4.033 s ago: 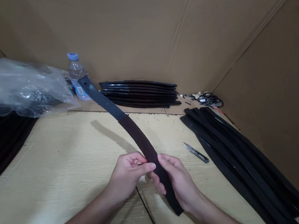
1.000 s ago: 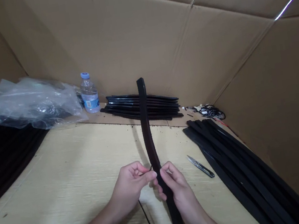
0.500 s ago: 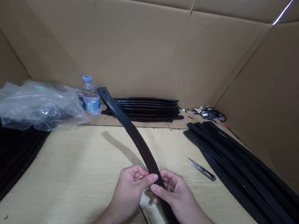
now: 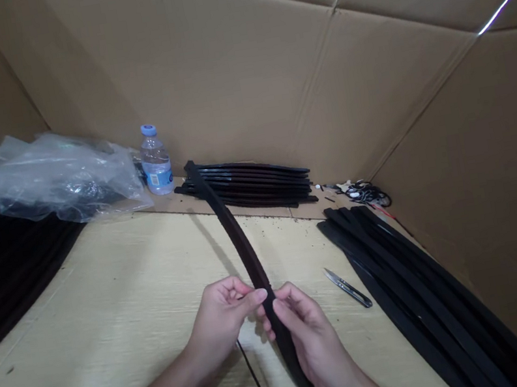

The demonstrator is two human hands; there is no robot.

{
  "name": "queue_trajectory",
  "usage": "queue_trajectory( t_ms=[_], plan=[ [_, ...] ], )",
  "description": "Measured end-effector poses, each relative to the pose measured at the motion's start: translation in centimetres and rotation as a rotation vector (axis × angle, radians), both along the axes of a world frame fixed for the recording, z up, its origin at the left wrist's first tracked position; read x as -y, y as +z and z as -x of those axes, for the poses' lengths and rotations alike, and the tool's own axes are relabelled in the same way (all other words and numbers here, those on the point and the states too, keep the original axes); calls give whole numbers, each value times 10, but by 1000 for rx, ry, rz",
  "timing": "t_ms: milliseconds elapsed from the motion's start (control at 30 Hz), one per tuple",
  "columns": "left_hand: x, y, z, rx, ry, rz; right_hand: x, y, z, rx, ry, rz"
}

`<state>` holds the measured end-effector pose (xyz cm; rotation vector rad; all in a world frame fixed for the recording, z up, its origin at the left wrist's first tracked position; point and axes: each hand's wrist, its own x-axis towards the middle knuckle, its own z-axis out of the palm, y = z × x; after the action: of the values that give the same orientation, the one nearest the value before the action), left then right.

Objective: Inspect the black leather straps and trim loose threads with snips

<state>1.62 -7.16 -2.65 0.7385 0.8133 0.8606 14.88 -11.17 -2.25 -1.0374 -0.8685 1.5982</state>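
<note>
a dark curved strap (image 4: 249, 258) slants away above the middle of the table (image 4: 132, 300), its near part gripped by the right hand (image 4: 316, 334), while the left hand (image 4: 220, 319) pinches a thin cord (image 4: 255, 377) at the strap's left edge. snips (image 4: 348, 289) lie to the right, and a bottle (image 4: 156, 164) stands at the far side.

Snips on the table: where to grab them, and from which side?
Probably by the dark handles of the snips, from above and the near side. They lie flat, blades pointing away and leftward, with black strips close along their right. The right hand is nearer but holds a strip.
</note>
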Motion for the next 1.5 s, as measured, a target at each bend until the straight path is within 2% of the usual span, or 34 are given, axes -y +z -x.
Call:
queue_trajectory(
  t_ms=[200, 467, 567, 700, 800, 967, 1067, 1233, 1400, 1500],
  plan=[
    [-3, -2, 3, -50, 18, 21, -1, -1, -4, 86, 51, 5],
    [-2, 4, 9, -116, -51, -31, 0, 4, -3, 122, 91, 15],
    [-3, 4, 8, -137, -18, -29, 0, 8, -2, 112, 48, -11],
    [-5, 0, 5, -128, 7, 9, -1, 11, -2, 51, 12, 47],
    [-6, -4, 4, -64, -30, 20, -1, 9, -2, 108, 21, -2],
    [-6, -4, 5, -143, 12, 24, -2, 5, -2, 112, 36, -52],
    [-4, -4, 6, -136, -34, -6, -4, 6, -2, 132, 90, -75],
    [0, -3, 6, -42, -164, -57, -3, 4, -2, 177, 77, -20],
    [-1, -2, 5, -90, -86, -80, 0, -4, -4, 74, 27, -59],
    [-4, -2, 6, -78, -82, -54, -1, -4, -5, 105, 29, -85]
  ],
)
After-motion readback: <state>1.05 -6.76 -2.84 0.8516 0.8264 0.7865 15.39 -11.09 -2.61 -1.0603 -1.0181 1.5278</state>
